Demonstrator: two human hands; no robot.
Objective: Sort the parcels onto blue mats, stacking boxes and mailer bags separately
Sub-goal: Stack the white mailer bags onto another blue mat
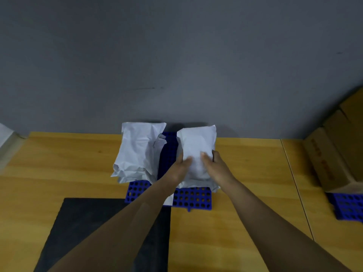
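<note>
White mailer bags lay in two piles on one blue mat [192, 199], side by side with a gap between. The left pile [137, 152] sat untouched. Both hands grasped the top bag of the right pile [196, 146], the left hand [181, 165] at its near left edge and the right hand [215, 167] at its near right edge, thumbs on top. A second blue mat [347, 205] at the far right carried stacked cardboard boxes [334, 154], cut off by the frame and uncountable. A dark sheet [88, 222] lay nearer on the wooden surface [59, 163], partly hidden by the left forearm.

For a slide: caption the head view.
The left hand and right hand grip a mailer bag over the blue mat.
</note>
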